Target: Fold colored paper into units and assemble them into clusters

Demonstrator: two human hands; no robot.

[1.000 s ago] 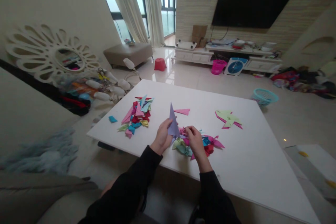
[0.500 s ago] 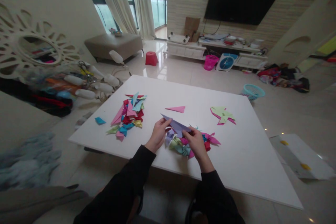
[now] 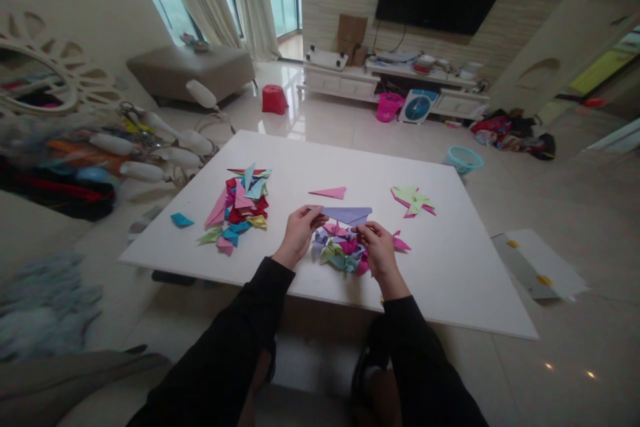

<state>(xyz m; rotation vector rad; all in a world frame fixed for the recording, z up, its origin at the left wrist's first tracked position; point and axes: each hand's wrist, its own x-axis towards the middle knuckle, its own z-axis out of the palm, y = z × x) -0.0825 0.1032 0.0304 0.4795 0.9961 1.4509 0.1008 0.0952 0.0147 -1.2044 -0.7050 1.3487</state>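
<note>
A purple folded paper plane (image 3: 347, 215) is held above the white table, its narrow end pointing left. My left hand (image 3: 301, 232) pinches that narrow end between thumb and fingers. At the plane's lower right edge, my right hand (image 3: 377, 247) has its thumb and fingertips closed on the paper. Beneath both hands lies a pile of folded paper pieces (image 3: 345, 259) in green, teal, magenta and purple, partly covered by the right hand. Just beyond, a pink paper plane (image 3: 330, 193) rests flat on the table.
On the white table (image 3: 465, 267), a second pile of colourful paper folds (image 3: 243, 203) lies left, beside a lone blue piece (image 3: 181, 219). A green and pink folded star shape (image 3: 413, 200) sits right. Past the table stand a turquoise basket (image 3: 464, 159) and red stool (image 3: 274, 99).
The purple paper plane has turned from a slant to nearly level. My right hand has shifted to its lower edge, while my left stays at the narrow end. The camera view has shifted too.
</note>
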